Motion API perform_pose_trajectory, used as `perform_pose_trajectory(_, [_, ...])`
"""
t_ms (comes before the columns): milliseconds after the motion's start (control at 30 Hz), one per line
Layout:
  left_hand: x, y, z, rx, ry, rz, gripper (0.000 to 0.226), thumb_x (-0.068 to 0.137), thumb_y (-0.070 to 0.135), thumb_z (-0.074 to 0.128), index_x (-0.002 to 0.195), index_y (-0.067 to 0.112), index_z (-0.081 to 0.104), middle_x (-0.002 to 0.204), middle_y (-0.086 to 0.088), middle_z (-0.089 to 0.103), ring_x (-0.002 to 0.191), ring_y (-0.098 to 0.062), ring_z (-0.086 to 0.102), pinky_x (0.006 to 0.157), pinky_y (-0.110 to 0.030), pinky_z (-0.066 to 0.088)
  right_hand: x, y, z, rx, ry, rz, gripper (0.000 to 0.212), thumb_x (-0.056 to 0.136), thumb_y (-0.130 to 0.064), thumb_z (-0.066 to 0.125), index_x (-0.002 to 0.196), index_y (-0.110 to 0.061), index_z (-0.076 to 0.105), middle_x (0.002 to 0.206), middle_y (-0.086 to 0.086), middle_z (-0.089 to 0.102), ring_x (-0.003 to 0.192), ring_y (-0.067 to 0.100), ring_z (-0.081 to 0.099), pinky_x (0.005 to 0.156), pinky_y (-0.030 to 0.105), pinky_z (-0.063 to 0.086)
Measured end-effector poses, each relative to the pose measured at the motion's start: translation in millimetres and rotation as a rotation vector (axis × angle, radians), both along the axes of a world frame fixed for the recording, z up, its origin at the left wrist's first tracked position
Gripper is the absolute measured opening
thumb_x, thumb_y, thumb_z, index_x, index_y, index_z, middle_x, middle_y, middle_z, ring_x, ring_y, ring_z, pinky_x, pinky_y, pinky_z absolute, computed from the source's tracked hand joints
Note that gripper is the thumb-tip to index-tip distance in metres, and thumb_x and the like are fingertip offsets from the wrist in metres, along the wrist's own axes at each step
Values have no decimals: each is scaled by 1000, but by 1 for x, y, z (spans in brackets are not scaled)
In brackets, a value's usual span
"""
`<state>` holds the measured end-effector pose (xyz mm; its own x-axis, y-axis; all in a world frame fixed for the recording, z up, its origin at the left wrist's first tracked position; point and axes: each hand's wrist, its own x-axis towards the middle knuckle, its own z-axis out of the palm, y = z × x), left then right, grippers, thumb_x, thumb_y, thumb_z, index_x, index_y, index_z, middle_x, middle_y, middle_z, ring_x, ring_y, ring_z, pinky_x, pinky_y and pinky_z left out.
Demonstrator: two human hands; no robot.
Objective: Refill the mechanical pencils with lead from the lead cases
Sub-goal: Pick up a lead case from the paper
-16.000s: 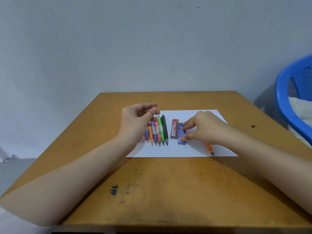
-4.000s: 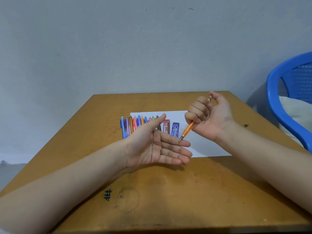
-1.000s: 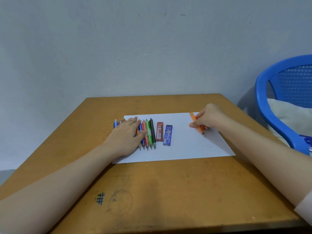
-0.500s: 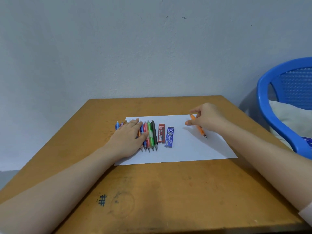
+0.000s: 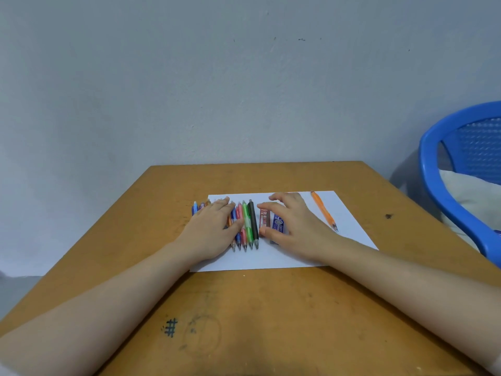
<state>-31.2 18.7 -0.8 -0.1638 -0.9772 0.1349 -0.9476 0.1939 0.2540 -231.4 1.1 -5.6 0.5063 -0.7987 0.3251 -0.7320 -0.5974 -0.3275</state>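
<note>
A row of several coloured mechanical pencils point(image 5: 246, 226) lies on a white sheet of paper point(image 5: 349, 226). My left hand point(image 5: 214, 229) rests flat on the left part of that row, fingers straight. Beside the black pencil point(image 5: 253, 221) lie a red lead case point(image 5: 263, 217) and a blue lead case point(image 5: 278, 223). My right hand point(image 5: 292, 223) hovers over both cases with spread, slightly bent fingers, its thumb near the red case's lower end; it holds nothing that I can see. An orange pencil point(image 5: 324, 211) lies alone on the paper to the right.
The paper sits on a worn wooden table point(image 5: 257, 308) against a pale wall. A blue plastic chair point(image 5: 458, 180) with a white cushion stands close to the table's right edge. A hash mark is inked near the table's front.
My right hand has let go of the orange pencil, which now lies on the paper, and has moved left over the lead cases. My left hand stays on the pencil row.
</note>
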Motion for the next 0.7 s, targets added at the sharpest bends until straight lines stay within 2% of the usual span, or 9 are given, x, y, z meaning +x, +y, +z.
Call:
perform_pose_trajectory(100, [-1,-3,2,0,26,5,59,99,47,35,149,18,26,158,1,18,145,-14,16,116,-35,12,-1,-1,-3,82,95,-10,62,92,-55,42,147,-33,24,158,-5,7,144,11,0,117,35,11])
perform_pose_trajectory(167, [-1,-9,4,-5,48,-1,58,98,47,38,148,19,30,158,3,20,144,-15,19,116,-36,14,-1,-1,-3,144,142,-18,64,93,-58,37,149,-34,18,159,-6,1,145,13,-4,119,36,8])
perform_pose_trajectory(333, [1,-24,21,109,136,-128,65,93,47,51,148,22,29,156,4,26,141,-14,26,112,-30,22,1,-1,-1,157,197,-11,62,96,-55,33,150,-27,20,159,-4,11,145,13,8,118,33,10])
perform_pose_trajectory(467, [4,-38,35,304,161,-169,89,72,63,59,148,29,27,151,4,34,134,-16,38,104,-29,31,1,0,-1,166,183,-18,62,96,-54,35,150,-26,21,159,-4,12,145,13,10,118,32,10])
perform_pose_trajectory(533, [6,-44,38,317,124,-176,96,66,64,66,148,28,30,148,5,39,130,-15,42,103,-28,35,1,-1,-1,167,186,-19,62,96,-55,34,150,-26,21,159,-4,11,145,14,9,118,30,10])
perform_pose_trajectory(600, [7,-48,38,310,98,-182,95,68,57,73,147,25,31,147,4,40,128,-14,43,100,-26,36,1,-2,-1,166,191,-19,63,96,-56,34,150,-27,20,159,-4,11,145,14,9,118,30,9])
perform_pose_trajectory(700, [8,-53,36,298,27,-201,102,63,61,72,148,20,31,151,2,33,133,-15,36,101,-26,31,1,-3,-3,176,185,-20,63,95,-56,34,150,-27,20,159,-5,11,145,14,9,118,31,9])
